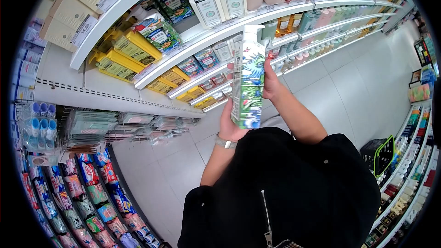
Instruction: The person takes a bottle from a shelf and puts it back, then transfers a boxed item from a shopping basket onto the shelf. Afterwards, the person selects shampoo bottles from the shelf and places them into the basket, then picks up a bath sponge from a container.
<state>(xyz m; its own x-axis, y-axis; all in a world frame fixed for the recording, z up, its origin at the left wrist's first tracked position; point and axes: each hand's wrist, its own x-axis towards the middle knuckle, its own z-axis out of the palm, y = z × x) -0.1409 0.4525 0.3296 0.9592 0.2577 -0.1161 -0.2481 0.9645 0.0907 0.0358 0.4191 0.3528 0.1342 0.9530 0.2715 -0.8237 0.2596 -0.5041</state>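
Observation:
Between my two hands is a tall pump bottle (pixel 251 80) with a white pump top and a green, blue and white leafy print. It stands nearly upright in front of my chest. My left hand (pixel 231 121), with a banded watch on the wrist, is closed around its lower left side. Higher up, my right hand (pixel 272 81) grips the right side. The bottle hides some fingers of both hands. A similarly patterned pump bottle (pixel 158 32) sits on the shelf ahead, beside white bottles (pixel 207 7) and yellow bottles (pixel 134 48).
Curved white shelves (pixel 252 17) run across the front, stocked with toiletries. Hanging packets (pixel 92 127) stick out at the left, above racks of colourful packs (pixel 89 174). A black basket with a green rim (pixel 385 156) is at the right, near more shelves. Tiled floor (pixel 321 76) lies between.

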